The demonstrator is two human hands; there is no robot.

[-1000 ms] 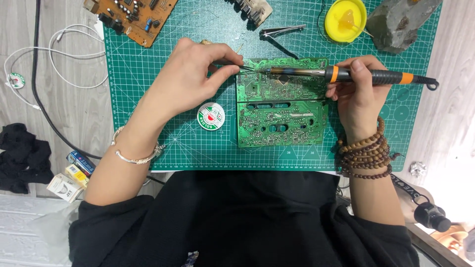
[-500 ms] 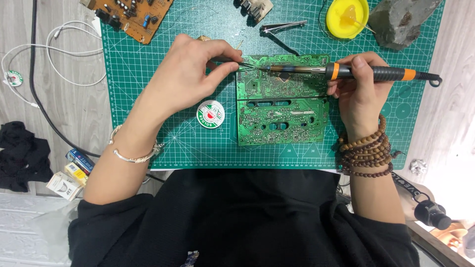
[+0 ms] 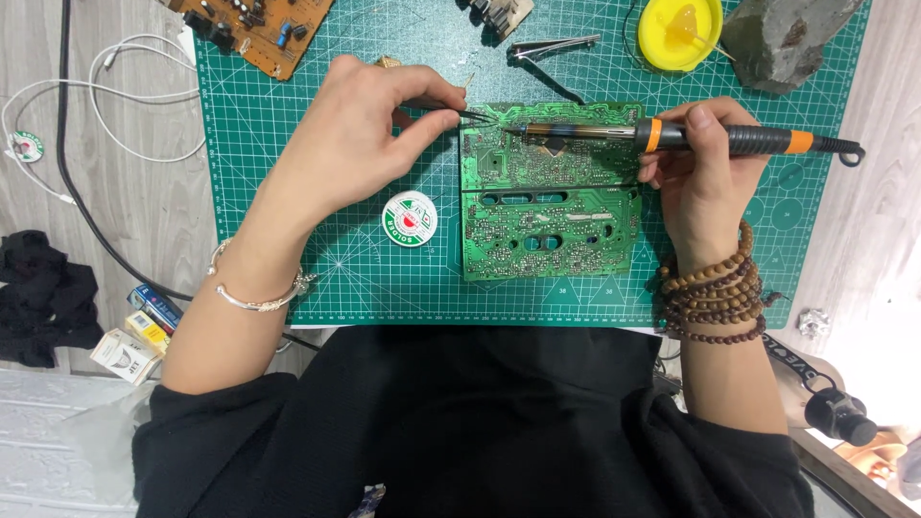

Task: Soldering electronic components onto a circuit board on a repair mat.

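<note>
A green circuit board (image 3: 552,216) lies solder side up on a green cutting mat (image 3: 288,240). My right hand (image 3: 705,177) grips a black and orange soldering iron (image 3: 672,136), held level, its tip at the board's upper left area. My left hand (image 3: 360,144) pinches dark tweezers (image 3: 460,111) whose points meet the board's top left corner, close to the iron's tip. A small round solder spool (image 3: 410,219) rests on the mat just below my left hand.
A brown circuit board (image 3: 259,29) sits at the mat's top left. At the top are metal tweezers (image 3: 552,45), a yellow round dish (image 3: 679,31) and a grey stone-like block (image 3: 782,38). White cable (image 3: 115,91), small boxes (image 3: 139,331) and black cloth (image 3: 38,297) lie left.
The view has shifted slightly. Both hands stay at the board's top edge, with the iron's tip and the tweezers holding nearly the same spot.
</note>
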